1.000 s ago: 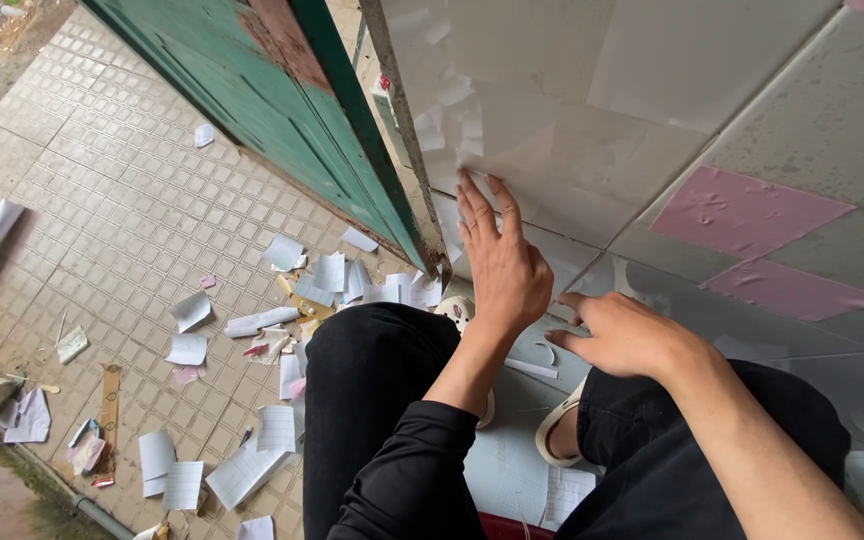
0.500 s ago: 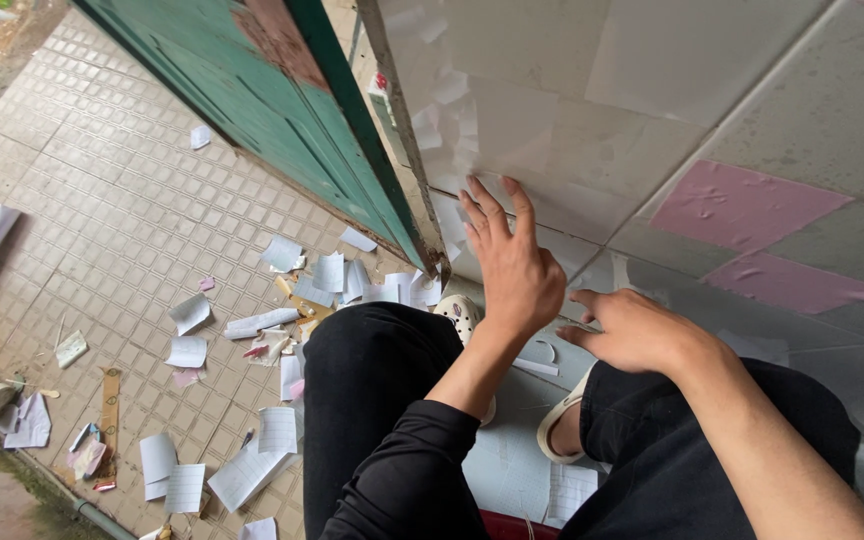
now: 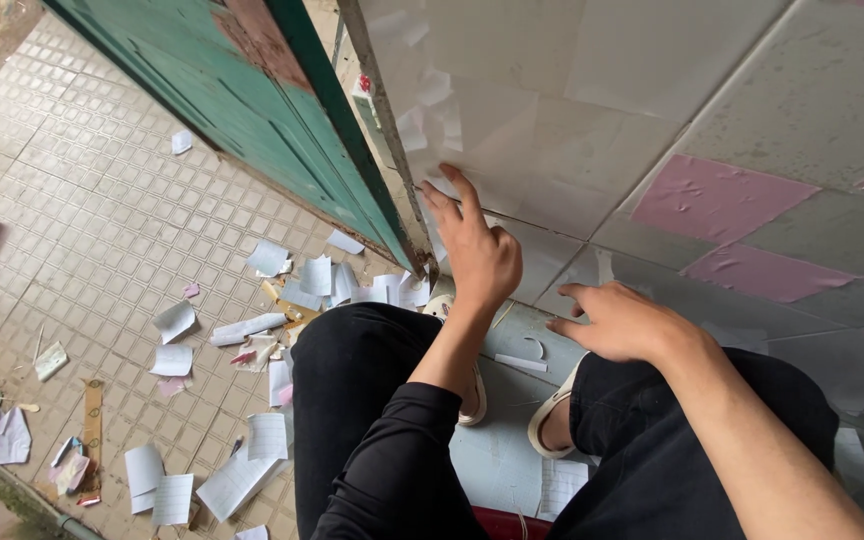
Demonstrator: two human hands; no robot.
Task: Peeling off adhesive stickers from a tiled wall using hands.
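Head view: a squatting person works low on a tiled wall (image 3: pixel 592 90), beside a green door (image 3: pixel 242 110).
Paper on wall: pale torn scraps (image 3: pixel 422 120) stick to the tile near a metal door post (image 3: pixel 382 130), just above the fingertips.
Left hand (image 3: pixel 477 250): fingers spread and flat on the tile, tips at the paper's lower edge – holding nothing.
Right hand (image 3: pixel 617 320): loosely curled, index out, hovering near the wall base; nothing visible in its grip.
Progress: by the look of it, well along – many peeled pieces (image 3: pixel 252 330) litter the floor (image 3: pixel 82 200), yet patches remain on the wall, pink ones (image 3: pixel 717 200) too.
Hidden: whether a fingernail has caught an edge cannot be told; sandals (image 3: pixel 552 425) partly covered by knees; wall top cut off.
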